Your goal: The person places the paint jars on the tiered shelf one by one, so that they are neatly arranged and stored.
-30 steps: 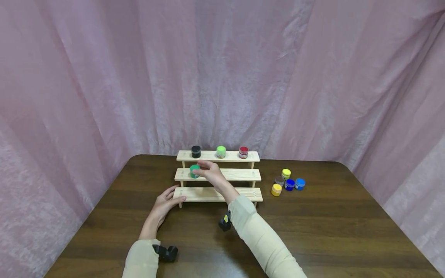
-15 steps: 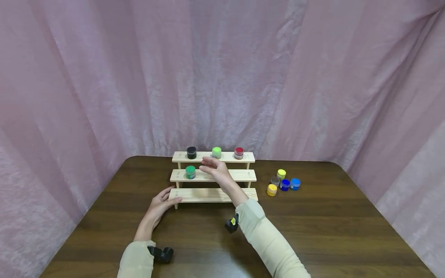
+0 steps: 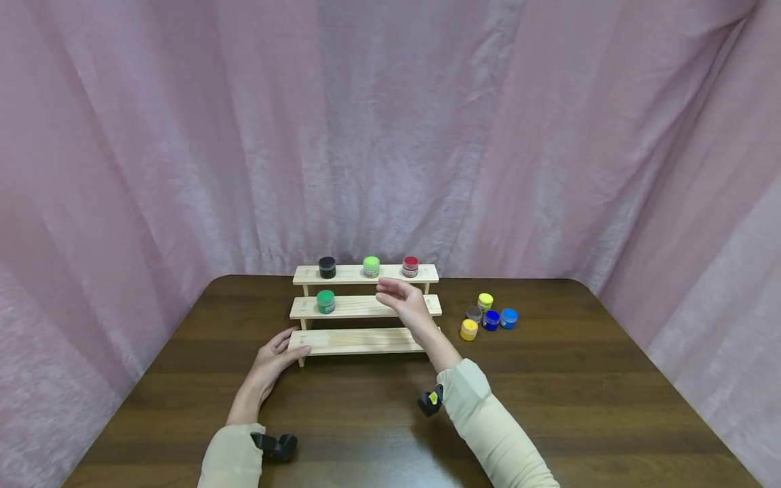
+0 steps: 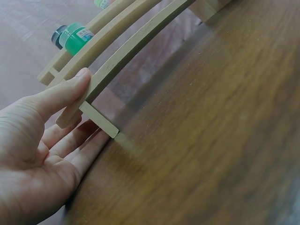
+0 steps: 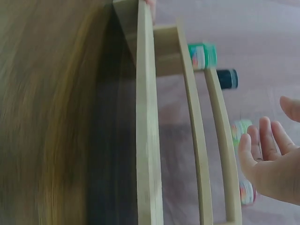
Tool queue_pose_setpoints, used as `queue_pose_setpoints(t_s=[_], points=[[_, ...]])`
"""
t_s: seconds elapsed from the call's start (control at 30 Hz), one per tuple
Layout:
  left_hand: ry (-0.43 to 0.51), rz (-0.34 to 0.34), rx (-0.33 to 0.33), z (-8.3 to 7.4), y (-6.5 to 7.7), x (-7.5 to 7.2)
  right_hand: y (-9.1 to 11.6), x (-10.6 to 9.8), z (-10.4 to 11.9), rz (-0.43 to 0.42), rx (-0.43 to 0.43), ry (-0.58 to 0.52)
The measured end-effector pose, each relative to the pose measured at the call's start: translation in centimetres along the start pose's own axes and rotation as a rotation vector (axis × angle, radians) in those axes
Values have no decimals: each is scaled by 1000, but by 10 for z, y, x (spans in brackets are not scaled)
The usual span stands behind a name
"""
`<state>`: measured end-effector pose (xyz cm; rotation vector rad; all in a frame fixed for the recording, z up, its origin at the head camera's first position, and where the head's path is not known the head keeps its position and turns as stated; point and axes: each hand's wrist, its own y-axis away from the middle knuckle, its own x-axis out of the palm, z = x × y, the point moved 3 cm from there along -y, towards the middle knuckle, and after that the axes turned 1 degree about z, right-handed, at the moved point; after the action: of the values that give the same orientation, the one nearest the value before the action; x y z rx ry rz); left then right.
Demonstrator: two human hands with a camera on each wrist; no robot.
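A three-tier wooden display rack (image 3: 356, 342) stands on the table. My left hand (image 3: 268, 360) grips the left end of its lowest plank, thumb on top and fingers curled below, as the left wrist view shows. On the middle plank, near the left end, sits a small green paint jar (image 3: 326, 302). The top plank carries a black jar (image 3: 327, 268), a light green jar (image 3: 371, 267) and a red jar (image 3: 411, 267). My right hand (image 3: 410, 310) is in the air in front of the middle plank's right part, fingers loosely extended, holding nothing.
Right of the rack several jars cluster on the brown table (image 3: 549, 393): yellow (image 3: 485, 301), grey-brown (image 3: 473, 314), dark blue (image 3: 491, 320), lighter blue (image 3: 509, 318) and orange-yellow (image 3: 468, 330). A pink curtain (image 3: 390, 135) hangs behind the table.
My right hand has let go of the green jar on the middle plank and moved away to the right. My left hand keeps its hold on the rack.
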<state>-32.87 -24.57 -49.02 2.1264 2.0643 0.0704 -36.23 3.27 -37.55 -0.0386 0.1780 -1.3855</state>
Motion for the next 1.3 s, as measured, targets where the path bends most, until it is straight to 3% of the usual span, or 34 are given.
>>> queue_pose_setpoints(t_s=[0.17,0.37,0.77,1.03,1.3], points=[[2,0,0,1,-1,0,5,-24,0,-57,-40,62],[-14,7,8,1,-2,-3,11,-55,-2,-105,-65,59],[5,-4,-8,1,-1,-10,19,-102,-18,-221,-2,36],[15,5,-1,3,1,-8,29,-132,-42,-257,80,29],[22,3,4,3,0,-11,29,-145,-60,-382,88,46]])
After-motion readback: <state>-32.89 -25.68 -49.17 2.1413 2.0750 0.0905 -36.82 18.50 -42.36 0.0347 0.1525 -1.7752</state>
